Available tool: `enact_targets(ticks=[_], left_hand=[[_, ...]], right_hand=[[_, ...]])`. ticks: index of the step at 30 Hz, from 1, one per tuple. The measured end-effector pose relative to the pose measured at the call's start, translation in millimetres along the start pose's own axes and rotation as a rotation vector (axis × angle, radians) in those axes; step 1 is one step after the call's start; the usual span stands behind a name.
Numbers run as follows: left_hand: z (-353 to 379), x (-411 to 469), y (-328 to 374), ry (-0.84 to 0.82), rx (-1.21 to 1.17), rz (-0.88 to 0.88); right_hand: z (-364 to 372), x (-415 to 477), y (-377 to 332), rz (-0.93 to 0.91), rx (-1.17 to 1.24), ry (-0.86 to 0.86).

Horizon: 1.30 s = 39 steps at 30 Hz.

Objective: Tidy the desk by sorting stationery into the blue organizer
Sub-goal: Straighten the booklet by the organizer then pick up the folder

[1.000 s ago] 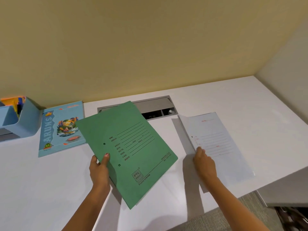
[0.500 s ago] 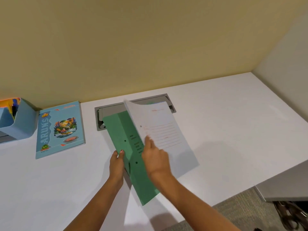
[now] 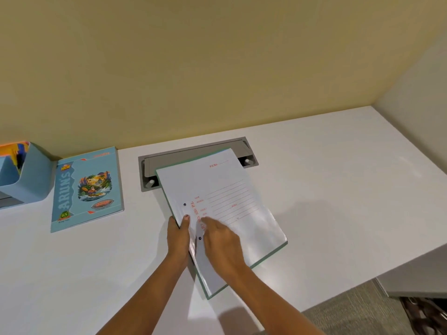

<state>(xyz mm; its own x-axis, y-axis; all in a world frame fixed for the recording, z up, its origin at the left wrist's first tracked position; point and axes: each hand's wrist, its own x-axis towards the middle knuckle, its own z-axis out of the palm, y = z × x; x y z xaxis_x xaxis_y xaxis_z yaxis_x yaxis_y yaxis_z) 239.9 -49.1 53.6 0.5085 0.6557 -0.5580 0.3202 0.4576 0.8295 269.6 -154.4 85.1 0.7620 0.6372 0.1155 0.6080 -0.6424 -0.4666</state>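
Materials and finish, as seen.
Smooth white desk [image 3: 338, 189], low sheen. Thin, slightly glossy card for white folder [image 3: 227, 189], matt card for green folder [image 3: 268, 257] beneath. Glossy printed paper cover on notebook [image 3: 87, 189]. Smooth matt plastic for blue organizer [image 3: 36, 175]. Satin grey, metal-looking cable hatch [image 3: 188, 154]. Rough grey carpet [image 3: 350, 317].

The blue organizer [image 3: 36, 180] is cut off at the left edge.

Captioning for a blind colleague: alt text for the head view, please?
Left hand grips and right hand presses a white folder stacked on a green folder at a desk, partly hiding a grey cable hatch. A blue notebook and blue organizer sit at left.
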Motion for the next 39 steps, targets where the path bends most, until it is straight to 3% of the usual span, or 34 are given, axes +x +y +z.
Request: enact_targets(ticks=[3,5,7,9,11,14,16,19,22,31,36,39], left_hand=[[9.8,-0.9,10.3,0.026,0.031,0.069],[19.3,-5.1,20.8,0.005,-0.011,0.11],[32.9,-8.5,31.5,-0.017,-0.058,0.13],[50.8,-8.7,41.0,-0.037,-0.084,0.151],[71.4,-7.4,48.2,-0.073,-0.109,0.167],[103.7,-7.1,57.0,-0.144,-0.123,0.179],[124.0,-4.0,57.5,-0.197,-0.1,0.174],[148.6,8.0,58.1,-0.276,-0.007,0.166],[164.6,17.8,57.9,-0.386,0.159,0.182],[126.8,55.5,-14.9,-0.434,1.372,0.594],[110.5,59.4,-31.3,-0.384,1.534,0.753],[108.4,59.1,-31.1,-0.387,1.561,0.711]], right_hand=[[-17.7,9.8,34.2,0.242,0.259,0.144],[-30.2,15.7,60.4,0.443,0.285,0.383],[-43.6,15.7,86.2,0.786,0.348,0.544],[-55.0,8.4,107.7,1.144,0.603,0.531],[-64.4,-1.8,127.8,1.288,1.001,0.47],[-70.6,-11.5,145.1,1.127,1.57,0.391],[-73.3,-11.7,151.2,0.983,1.665,0.436],[-81.2,-5.5,167.5,0.86,1.677,0.544],[-90.6,3.4,191.2,0.92,1.643,0.627],[-104.0,52.0,257.1,1.096,1.492,0.721],[-100.4,74.1,275.5,1.156,1.427,0.707],[-96.9,86.8,278.7,1.178,1.424,0.663]])
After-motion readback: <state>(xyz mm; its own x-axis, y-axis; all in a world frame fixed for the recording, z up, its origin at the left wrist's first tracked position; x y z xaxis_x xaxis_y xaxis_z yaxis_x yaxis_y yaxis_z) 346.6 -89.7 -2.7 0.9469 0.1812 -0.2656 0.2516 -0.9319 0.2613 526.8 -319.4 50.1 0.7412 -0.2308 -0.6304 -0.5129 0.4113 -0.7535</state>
